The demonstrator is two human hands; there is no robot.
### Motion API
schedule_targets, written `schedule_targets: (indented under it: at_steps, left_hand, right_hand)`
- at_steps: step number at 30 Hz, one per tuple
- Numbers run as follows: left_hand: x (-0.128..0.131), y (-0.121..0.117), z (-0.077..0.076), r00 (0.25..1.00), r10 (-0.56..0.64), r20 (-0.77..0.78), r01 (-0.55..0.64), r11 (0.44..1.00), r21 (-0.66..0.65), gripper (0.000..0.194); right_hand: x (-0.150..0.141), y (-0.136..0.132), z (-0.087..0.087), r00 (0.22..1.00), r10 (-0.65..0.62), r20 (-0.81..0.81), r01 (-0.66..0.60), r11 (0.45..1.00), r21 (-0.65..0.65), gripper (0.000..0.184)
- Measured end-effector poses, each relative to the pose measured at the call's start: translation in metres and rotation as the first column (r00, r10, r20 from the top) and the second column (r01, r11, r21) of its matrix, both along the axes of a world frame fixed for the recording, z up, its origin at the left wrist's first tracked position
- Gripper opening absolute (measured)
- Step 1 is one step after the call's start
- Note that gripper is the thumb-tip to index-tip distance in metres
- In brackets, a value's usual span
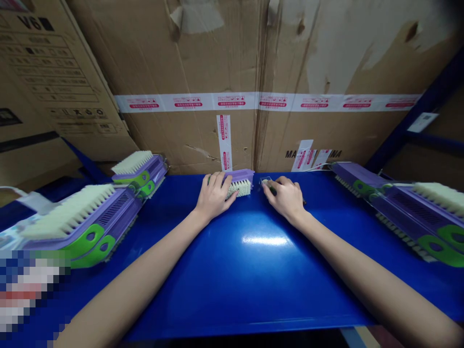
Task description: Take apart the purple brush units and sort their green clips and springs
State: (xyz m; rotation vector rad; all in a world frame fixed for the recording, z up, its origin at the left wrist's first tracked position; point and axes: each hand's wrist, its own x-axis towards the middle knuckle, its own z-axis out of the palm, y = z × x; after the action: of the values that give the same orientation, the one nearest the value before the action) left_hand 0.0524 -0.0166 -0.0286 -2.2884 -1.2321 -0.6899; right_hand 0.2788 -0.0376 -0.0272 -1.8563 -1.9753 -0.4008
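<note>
My left hand [213,195] is wrapped over one end of a purple scrubbing brush [243,177] at the back of the blue shelf. The brush's cream bristles face me, and its near end is hidden under my fingers. To the right, apart from the brush, my right hand [286,197] is closed, palm down, on a small object with a clear edge [266,181]. Dark bits show by its fingers, but most of that object is covered, so its kind cannot be made out.
Purple and green brushes are stacked on the left [105,212] and on the right [409,203] of the blue shelf [232,280]. Large cardboard boxes [181,135] stand behind. A blue metal upright [395,125] rises at right. White tags on strings hang near the stacks.
</note>
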Motion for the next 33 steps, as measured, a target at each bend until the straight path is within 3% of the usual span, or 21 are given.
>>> schedule_targets:
  at_steps: [7,16,23,33]
  left_hand:
    - [-0.002,0.002,-0.003,1.0,-0.001,0.012,0.001,1.0,0.028,0.049]
    - [-0.005,0.007,-0.008,0.985,0.101,0.14,-0.103,0.995,0.006,0.048]
    - [-0.008,0.015,-0.014,0.931,0.171,0.322,-0.132,0.981,-0.142,0.058]
    - [-0.012,0.019,-0.016,0.916,0.132,0.378,-0.082,0.986,-0.146,0.051]
  right_hand:
    - [-0.002,-0.001,-0.003,0.998,0.0,0.058,0.002,0.999,-0.046,0.04]
    - [0.002,0.001,0.001,0.998,-0.007,0.057,0.014,0.992,-0.128,0.035]
    - [0.004,0.003,0.0,0.996,0.005,0.094,0.004,0.995,-0.1,0.034]
    - [0.012,0.008,-0.006,0.996,0.084,0.03,-0.083,0.996,-0.025,0.033]
